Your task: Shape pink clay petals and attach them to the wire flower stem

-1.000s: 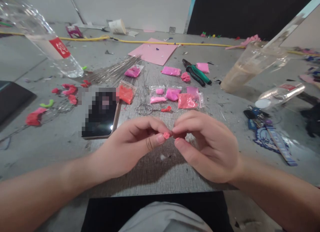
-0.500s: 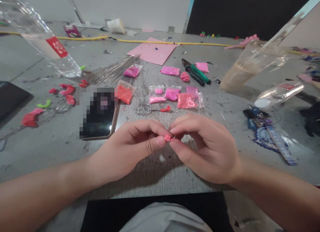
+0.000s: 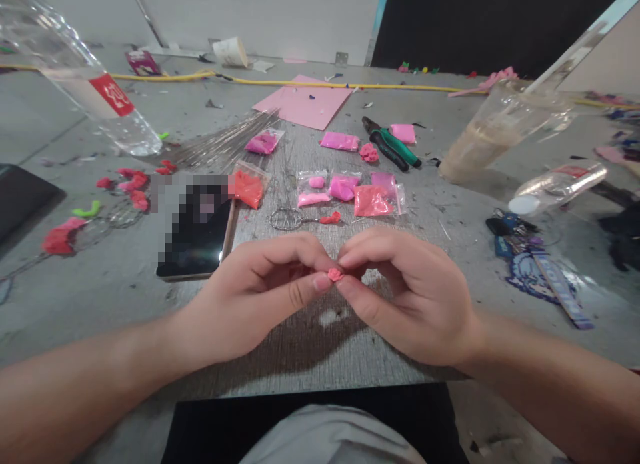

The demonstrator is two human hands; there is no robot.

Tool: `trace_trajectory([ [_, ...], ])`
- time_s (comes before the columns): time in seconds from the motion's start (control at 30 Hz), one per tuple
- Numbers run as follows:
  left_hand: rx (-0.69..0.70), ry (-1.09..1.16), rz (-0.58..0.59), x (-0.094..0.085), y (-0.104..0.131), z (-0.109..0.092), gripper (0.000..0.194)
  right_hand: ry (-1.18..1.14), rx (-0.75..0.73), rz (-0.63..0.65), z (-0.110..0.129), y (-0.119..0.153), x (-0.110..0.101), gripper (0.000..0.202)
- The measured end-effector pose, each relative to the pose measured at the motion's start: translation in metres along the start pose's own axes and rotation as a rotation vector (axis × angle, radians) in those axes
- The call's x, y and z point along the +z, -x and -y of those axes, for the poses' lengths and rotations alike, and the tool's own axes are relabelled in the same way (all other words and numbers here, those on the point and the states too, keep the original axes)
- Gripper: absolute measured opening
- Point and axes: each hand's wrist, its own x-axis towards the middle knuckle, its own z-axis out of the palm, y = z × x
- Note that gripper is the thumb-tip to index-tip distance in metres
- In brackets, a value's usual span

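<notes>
A small lump of coral-pink clay (image 3: 335, 275), shaped somewhat like a rose, sits between my fingertips above the table's near part. My left hand (image 3: 270, 294) pinches it from one side with thumb and forefinger. From the other side my right hand (image 3: 407, 294) pinches its edge, also with thumb and forefinger. Just beyond the hands lies a twisted wire piece with a round end (image 3: 287, 219) and a red clay bit (image 3: 331, 218) on its tip. Behind it are small bags of pink clay (image 3: 345, 186) and a bag of red-orange clay (image 3: 373, 201).
A phone (image 3: 197, 234) lies left of my hands. Green-handled pliers (image 3: 395, 147), a bundle of thin wires (image 3: 225, 141) and pink paper (image 3: 313, 104) lie farther back. A water bottle (image 3: 113, 107) stands left; a plastic cup (image 3: 483, 141) and keychains (image 3: 540, 271) are right.
My right fingertips have moved slightly left, closer against the clay lump. The left hand has barely shifted, and everything on the table stays where it was.
</notes>
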Motion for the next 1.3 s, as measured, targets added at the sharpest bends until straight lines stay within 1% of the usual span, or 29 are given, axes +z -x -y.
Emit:
trace_trajectory([
  [0.17, 0.050, -0.073, 0.016, -0.0034, -0.0025, -0.0028, 0.010, 0.037, 0.003, 0.020, 0.0003, -0.0007, -0.0017, 0.010],
  [0.3, 0.088, -0.067, 0.063, -0.0054, -0.0042, -0.0037, 0.010, 0.050, -0.013, 0.029, 0.0005, -0.0005, -0.0029, 0.012],
  [0.4, 0.096, -0.051, 0.097, -0.0063, -0.0050, -0.0039, 0.008, 0.058, -0.011, 0.036, 0.0017, -0.0009, -0.0030, 0.012],
  [0.57, 0.090, -0.060, 0.112, -0.0078, -0.0047, -0.0037, 0.011, 0.041, -0.012, 0.036, 0.0029, -0.0011, -0.0025, 0.012],
  [0.73, 0.096, -0.060, 0.152, -0.0084, -0.0051, -0.0036, 0.014, -0.011, 0.017, 0.037, 0.0016, 0.0006, -0.0027, 0.016],
  [0.93, 0.102, -0.015, 0.227, -0.0094, -0.0052, -0.0039, 0.020, -0.034, -0.026, 0.059, -0.0002, -0.0006, -0.0039, 0.017],
  [1.1, 0.064, 0.009, 0.232, -0.0092, -0.0060, -0.0051, 0.020, -0.083, -0.031, 0.072, -0.0010, -0.0004, -0.0051, 0.017],
  [1.2, 0.037, 0.006, 0.213, -0.0091, -0.0059, -0.0048, 0.017, -0.059, -0.035, 0.091, -0.0010, -0.0008, -0.0059, 0.018],
  [1.3, 0.053, -0.005, 0.217, -0.0100, -0.0059, -0.0045, 0.018, -0.030, -0.068, 0.090, -0.0015, -0.0021, -0.0076, 0.020],
])
